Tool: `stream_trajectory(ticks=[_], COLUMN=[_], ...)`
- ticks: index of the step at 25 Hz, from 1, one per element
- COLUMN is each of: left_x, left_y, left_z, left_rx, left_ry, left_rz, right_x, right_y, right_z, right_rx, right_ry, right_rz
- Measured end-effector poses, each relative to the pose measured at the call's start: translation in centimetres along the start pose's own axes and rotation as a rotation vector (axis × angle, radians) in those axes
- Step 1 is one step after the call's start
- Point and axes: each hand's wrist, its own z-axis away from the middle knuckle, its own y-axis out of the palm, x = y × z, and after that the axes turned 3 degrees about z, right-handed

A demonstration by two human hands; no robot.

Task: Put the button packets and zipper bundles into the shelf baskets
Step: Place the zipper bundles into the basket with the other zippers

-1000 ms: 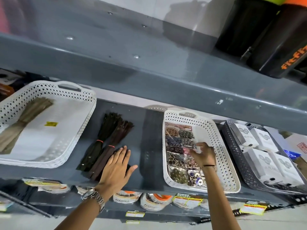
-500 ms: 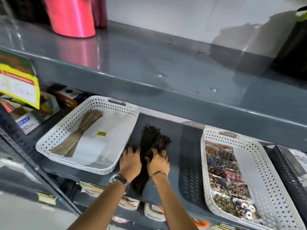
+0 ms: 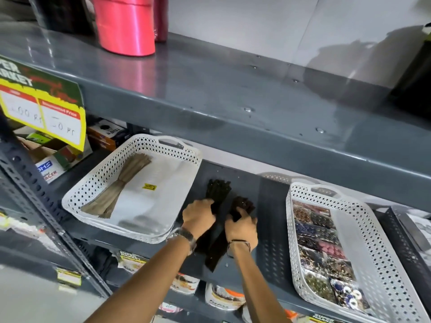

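Two dark zipper bundles lie on the grey shelf between two white baskets. My left hand (image 3: pixel 198 216) is closed around the black zipper bundle (image 3: pixel 218 188). My right hand (image 3: pixel 241 227) is closed around the dark brown zipper bundle (image 3: pixel 242 203). The left white basket (image 3: pixel 163 234) holds a tan zipper bundle (image 3: pixel 121 186) and a small yellow sticker. The right white basket (image 3: pixel 377 243) is lined along its left side with several button packets (image 3: pixel 319 243).
The upper grey shelf (image 3: pixel 233 99) overhangs the work area, with pink ribbon rolls (image 3: pixel 123 24) on it. A yellow price card (image 3: pixel 44 113) hangs at left. Small boxes (image 3: pixel 49 169) sit at far left; a dark basket (image 3: pixel 405 241) at far right. Packets (image 3: pixel 224 298) line the shelf below.
My right hand left the button basket and came to the dark bundles. Both hands have closed on a bundle each and drawn them slightly apart. The view shifted left.
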Motion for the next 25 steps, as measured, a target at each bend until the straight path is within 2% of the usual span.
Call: stream_trajectory(ticks=[3, 8, 11, 13, 15, 17, 19, 22, 25], left_x=[0.1, 4.7, 9.5, 12.6, 15.2, 16.7, 17.3, 17.8, 19.0], left_y=[-4.6, -13.3, -14.7, -13.5, -11.1, -9.3, -8.3, -8.0, -8.1], left_z=[-0.8, -1.3, -1.8, -1.8, -1.7, -2.3, -3.1, -3.6, -3.4], left_rx=[0.022, -0.122, -0.298, -0.342, -0.286, -0.214, -0.071, 0.195, 0.187], left_ry=[-0.052, 0.05, 0.048, 0.068, 0.121, 0.048, 0.03, 0.068, 0.137], left_rz=[0.387, 0.587, 0.349, 0.121, 0.02, -0.087, -0.246, -0.395, -0.604], right_x=[2.9, 10.9, 14.7, 15.9, 15.7, 15.2, 14.4, 13.2, 12.4], right_y=[-1.3, -0.6, 2.2, 5.1, 8.4, 10.8, 12.2, 12.9, 13.1], right_z=[0.4, 2.5, 4.3, 4.7, 4.5, 4.3, 4.2, 4.1, 3.7], right_rx=[-0.127, -0.334, -0.328, -0.198, -0.016, 0.114, 0.233, 0.436, 0.474], right_ry=[-0.092, -0.436, -0.541, -0.582, -0.602, -0.539, -0.471, -0.465, -0.494], right_rz=[-0.088, -0.222, -0.16, -0.016, 0.221, 0.376, 0.438, 0.54, 0.672])
